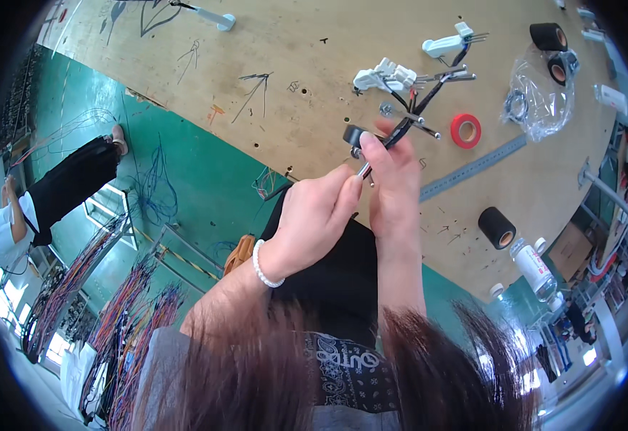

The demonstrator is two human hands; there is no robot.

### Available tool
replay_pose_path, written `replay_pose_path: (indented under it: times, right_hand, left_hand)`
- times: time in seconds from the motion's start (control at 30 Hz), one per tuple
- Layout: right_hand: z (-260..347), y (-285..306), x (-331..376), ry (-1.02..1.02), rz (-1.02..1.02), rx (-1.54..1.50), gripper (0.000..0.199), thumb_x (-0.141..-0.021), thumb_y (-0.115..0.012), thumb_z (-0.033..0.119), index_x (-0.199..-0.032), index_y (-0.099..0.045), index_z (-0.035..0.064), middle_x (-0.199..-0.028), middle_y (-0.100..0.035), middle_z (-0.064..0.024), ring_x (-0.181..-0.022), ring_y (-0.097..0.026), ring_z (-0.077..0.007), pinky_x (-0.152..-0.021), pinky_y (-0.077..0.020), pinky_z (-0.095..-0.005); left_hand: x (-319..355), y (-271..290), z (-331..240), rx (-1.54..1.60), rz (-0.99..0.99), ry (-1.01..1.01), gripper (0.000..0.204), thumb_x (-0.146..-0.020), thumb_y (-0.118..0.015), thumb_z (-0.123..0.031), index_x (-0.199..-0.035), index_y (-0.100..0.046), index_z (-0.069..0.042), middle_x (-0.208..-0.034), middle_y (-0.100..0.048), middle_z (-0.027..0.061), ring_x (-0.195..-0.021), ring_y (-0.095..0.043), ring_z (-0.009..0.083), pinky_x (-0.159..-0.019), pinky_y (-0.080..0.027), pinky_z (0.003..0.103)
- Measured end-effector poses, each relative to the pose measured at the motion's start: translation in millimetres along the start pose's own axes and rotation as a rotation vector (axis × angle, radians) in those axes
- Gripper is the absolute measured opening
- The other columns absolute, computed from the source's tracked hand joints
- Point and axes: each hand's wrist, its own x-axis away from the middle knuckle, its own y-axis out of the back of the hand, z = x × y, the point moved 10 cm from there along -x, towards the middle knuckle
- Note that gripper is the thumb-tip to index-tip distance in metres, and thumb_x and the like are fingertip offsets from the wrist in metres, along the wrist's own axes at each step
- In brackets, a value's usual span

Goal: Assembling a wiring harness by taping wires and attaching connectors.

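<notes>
Our left hand (312,219) is closed, thumb and forefinger pinched together on a thin light strip, probably a tie or tape end, though we cannot tell which. Our right hand (393,183) stands just beside it at three o'clock, fingers wrapped round the black wire bundle (402,128) and clamped on it, with a small black tape roll (353,134) sitting at the fingertips, at about eleven o'clock from that hand. A white bead bracelet (262,267) circles our left wrist.

From our right hand the bundle runs out toward one o'clock over the wooden bench (292,93), branching to white connectors (384,75) and a further white connector (443,46). A red tape roll (465,131) lies near, at two o'clock. A larger black roll (497,228) rests at four o'clock, with a plastic bottle (533,267) just beyond it. A clear plastic bag (536,97) lies well apart at two o'clock.
</notes>
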Motion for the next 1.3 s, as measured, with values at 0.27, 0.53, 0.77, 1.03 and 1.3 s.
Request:
replay_pose_path:
  times: [0.27, 0.53, 0.77, 1.03, 1.3]
  right_hand:
    - [0.9, 21.6, 25.3, 0.134, 0.345, -0.055, 0.031, -0.098, -0.057, 0.026, -0.113, -0.063, 0.0003, -0.121, -0.059, -0.0116, -0.103, -0.057, -0.0225, -0.097, -0.0410, -0.0362]
    - [43.4, -6.0, 27.5, 0.161, 0.192, 0.122, 0.017, -0.091, -0.068, 0.012, -0.100, -0.059, 0.0017, -0.090, -0.049, 0.0004, -0.086, -0.049, -0.0077, -0.079, -0.0381, -0.0225]
    - [-12.2, -15.0, -9.5, 0.063, 0.390, -0.275, 0.034, -0.091, -0.069, 0.023, -0.114, -0.060, 0.0000, -0.132, -0.053, -0.0133, -0.120, -0.053, -0.0222, -0.106, -0.0386, -0.0370]
    - [66.7, -12.2, 56.5, 0.427, 0.461, 0.431, 0.019, -0.088, -0.070, 0.018, -0.095, -0.062, 0.0012, -0.101, -0.056, -0.0095, -0.086, -0.053, -0.0153, -0.078, -0.0428, -0.0309]
    - [27.1, 3.1, 31.4, 0.211, 0.038, 0.093, 0.021, -0.093, -0.063, 0.006, -0.113, -0.055, 0.0028, -0.105, -0.060, -0.0086, -0.105, -0.057, -0.0169, -0.091, -0.0446, -0.0310]
  left_hand:
    - [6.1, -3.3, 6.0, 0.101, -0.026, -0.033, 0.023, -0.102, -0.047, -0.019, -0.087, -0.054, -0.002, -0.061, -0.046, 0.0139, -0.049, -0.045, 0.0278, -0.050, -0.038, 0.036]
    - [6.1, -2.4, -8.8, -0.114, -0.100, -0.168, 0.019, -0.097, -0.052, -0.017, -0.084, -0.047, -0.004, -0.065, -0.056, 0.0151, -0.058, -0.057, 0.0384, -0.052, -0.044, 0.047]
    - [3.1, -9.0, 0.9, 0.340, 0.058, -0.026, 0.026, -0.103, -0.044, -0.018, -0.086, -0.052, -0.001, -0.062, -0.046, 0.0113, -0.053, -0.045, 0.0255, -0.054, -0.039, 0.035]
    - [14.2, -4.7, 4.5, 0.006, -0.101, -0.091, 0.015, -0.096, -0.051, -0.016, -0.092, -0.052, -0.002, -0.065, -0.057, 0.0170, -0.059, -0.059, 0.0363, -0.053, -0.045, 0.044]
    - [9.6, 1.7, -5.4, 0.173, -0.025, -0.036, 0.022, -0.099, -0.051, -0.019, -0.085, -0.053, -0.002, -0.061, -0.055, 0.0166, -0.056, -0.055, 0.0363, -0.052, -0.043, 0.043]
